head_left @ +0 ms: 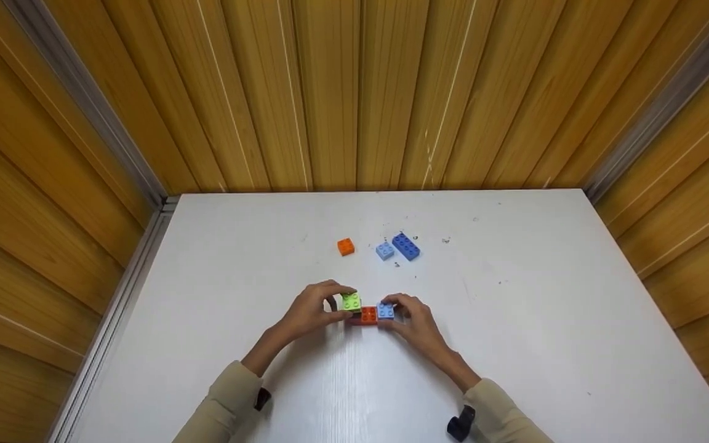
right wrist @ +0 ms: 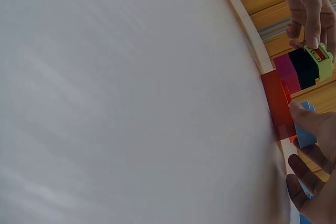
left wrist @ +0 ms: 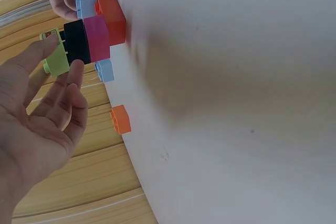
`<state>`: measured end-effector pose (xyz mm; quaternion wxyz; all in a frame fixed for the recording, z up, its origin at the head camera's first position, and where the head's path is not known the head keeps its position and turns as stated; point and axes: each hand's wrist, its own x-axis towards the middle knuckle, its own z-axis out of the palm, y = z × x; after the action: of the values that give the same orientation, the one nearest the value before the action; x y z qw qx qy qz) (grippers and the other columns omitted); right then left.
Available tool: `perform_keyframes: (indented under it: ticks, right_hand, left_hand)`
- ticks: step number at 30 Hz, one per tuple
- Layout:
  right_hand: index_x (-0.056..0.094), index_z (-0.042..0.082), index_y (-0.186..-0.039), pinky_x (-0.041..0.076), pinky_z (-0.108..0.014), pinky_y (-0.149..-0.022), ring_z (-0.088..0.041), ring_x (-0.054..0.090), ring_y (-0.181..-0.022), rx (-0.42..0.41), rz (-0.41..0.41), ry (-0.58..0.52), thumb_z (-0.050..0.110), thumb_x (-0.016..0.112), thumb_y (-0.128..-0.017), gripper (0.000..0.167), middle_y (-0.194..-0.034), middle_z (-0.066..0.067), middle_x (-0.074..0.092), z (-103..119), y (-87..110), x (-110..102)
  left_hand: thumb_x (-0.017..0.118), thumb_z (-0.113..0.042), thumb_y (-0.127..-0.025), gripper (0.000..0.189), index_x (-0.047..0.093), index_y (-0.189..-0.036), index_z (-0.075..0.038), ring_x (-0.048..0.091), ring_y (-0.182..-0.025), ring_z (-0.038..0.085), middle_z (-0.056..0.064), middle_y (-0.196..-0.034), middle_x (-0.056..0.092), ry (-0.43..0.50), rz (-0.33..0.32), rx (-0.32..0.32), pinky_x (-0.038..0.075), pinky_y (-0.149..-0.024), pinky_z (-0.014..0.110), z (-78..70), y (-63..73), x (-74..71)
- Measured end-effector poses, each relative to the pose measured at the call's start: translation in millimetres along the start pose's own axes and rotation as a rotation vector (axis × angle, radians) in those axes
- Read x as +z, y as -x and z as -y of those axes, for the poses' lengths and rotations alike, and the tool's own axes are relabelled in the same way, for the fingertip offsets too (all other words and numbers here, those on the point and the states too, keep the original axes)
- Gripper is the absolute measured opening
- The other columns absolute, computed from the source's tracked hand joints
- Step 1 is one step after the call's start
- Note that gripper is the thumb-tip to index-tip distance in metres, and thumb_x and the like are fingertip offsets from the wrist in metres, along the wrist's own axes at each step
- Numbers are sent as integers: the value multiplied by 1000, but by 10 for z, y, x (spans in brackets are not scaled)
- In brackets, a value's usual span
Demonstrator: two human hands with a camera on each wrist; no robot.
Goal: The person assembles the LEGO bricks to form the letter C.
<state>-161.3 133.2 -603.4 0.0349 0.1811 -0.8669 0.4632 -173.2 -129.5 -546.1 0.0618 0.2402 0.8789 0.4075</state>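
My left hand (head_left: pixel 310 312) pinches a light green brick (head_left: pixel 351 301) between thumb and fingers. It tops a stack made of a black brick (left wrist: pixel 77 41), a magenta brick (left wrist: pixel 97 38) and, lowest, a long red brick (left wrist: pixel 112 17) on the table. A few black studs show along one edge under the green brick, which bears a small printed picture (right wrist: pixel 318 54). On the red brick's right end sits a light blue brick (head_left: pixel 385 311), pinched by my right hand (head_left: pixel 417 325). Between the stack and the blue brick, red studs (head_left: pixel 368 315) are bare.
Farther back on the white table (head_left: pixel 514 320) lie an orange brick (head_left: pixel 346 247), a second light blue brick (head_left: pixel 384 250) and a long dark blue brick (head_left: pixel 405 246). A yellow-brown wood-look wall (head_left: pixel 330 92) rises behind the table's far edge.
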Motion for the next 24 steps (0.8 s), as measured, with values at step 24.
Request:
perform_keyframes:
  ticks: [24]
  right_hand:
    - [72,14,-115,48,-25,-82,-18,61,-92,14,14,4,18,87,-79,39,-107,0,74,39,-29,-33]
  left_hand:
    - [83,-25,-86,41,75,-125,-14,66,-81,16,6,-98,73,-78,14,3,44,-69,22,6,-85,-36]
